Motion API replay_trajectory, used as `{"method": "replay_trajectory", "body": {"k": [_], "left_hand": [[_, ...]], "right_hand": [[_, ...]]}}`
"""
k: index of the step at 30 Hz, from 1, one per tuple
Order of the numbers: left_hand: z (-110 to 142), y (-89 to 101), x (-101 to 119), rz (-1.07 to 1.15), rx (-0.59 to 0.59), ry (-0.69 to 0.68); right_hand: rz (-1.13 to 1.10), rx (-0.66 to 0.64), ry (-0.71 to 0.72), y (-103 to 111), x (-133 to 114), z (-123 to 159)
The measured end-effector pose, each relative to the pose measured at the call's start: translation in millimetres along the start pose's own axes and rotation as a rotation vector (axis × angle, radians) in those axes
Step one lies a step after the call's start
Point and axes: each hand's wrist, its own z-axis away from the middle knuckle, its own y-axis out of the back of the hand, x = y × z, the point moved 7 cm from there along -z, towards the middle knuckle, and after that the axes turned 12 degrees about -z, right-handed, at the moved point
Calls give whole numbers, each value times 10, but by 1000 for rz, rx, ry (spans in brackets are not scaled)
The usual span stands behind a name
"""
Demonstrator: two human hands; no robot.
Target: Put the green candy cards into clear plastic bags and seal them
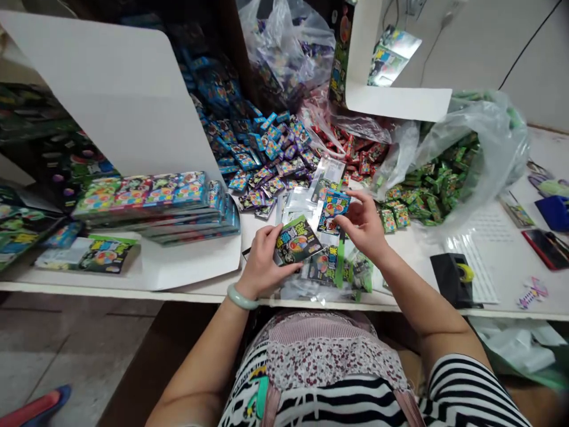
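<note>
- At the far left, a flat pouch point(109, 255) lies near the table's front edge.
- Just right of it, a stack point(146, 201) of colourful packs stands in front of a raised white flap point(128, 101).
- Behind the stack and to its right, a blue heap point(235, 136) of small packets spreads over the table and meets a purple heap point(284, 169).
- The left hand point(262, 261), with a pale bangle point(242, 298) at the wrist, is clamped on the left side of a black-and-green pouch point(296, 240), held tilted above the table's front part.
- More pouches point(326, 267) lie beneath and to the right of it.
- The right hand point(367, 228) pinches a blue packet point(333, 210) by its right edge, thumb and fingers closed on it, just above and right of the held pouch.
- Behind this hand lies a red heap point(364, 157).
- Farther right, a green heap point(448, 178) spills from a clear bag point(502, 148).
- Nearer the front edge stands a black tape dispenser point(448, 276).
- At the far right lies a phone point(544, 248).
</note>
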Motion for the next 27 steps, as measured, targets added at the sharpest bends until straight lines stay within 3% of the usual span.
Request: {"method": "replay_trajectory", "body": {"k": [5,9,15,20,27], "left_hand": [[-9,-62,169,-36,-19,-86],[0,-61,240,-30,-63,-147],[14,-74,244,-40,-105,-135],[34,-101,258,4,-148,-134],[36,-114,316,-44,-97,-161]], "right_hand": [[108,-62,-99,129,60,260],[83,10,-42,239,-29,288],[193,-54,-57,158,-45,352],[186,40,-37,212,-22,401],[314,-205,-212,84,76,450]]}}
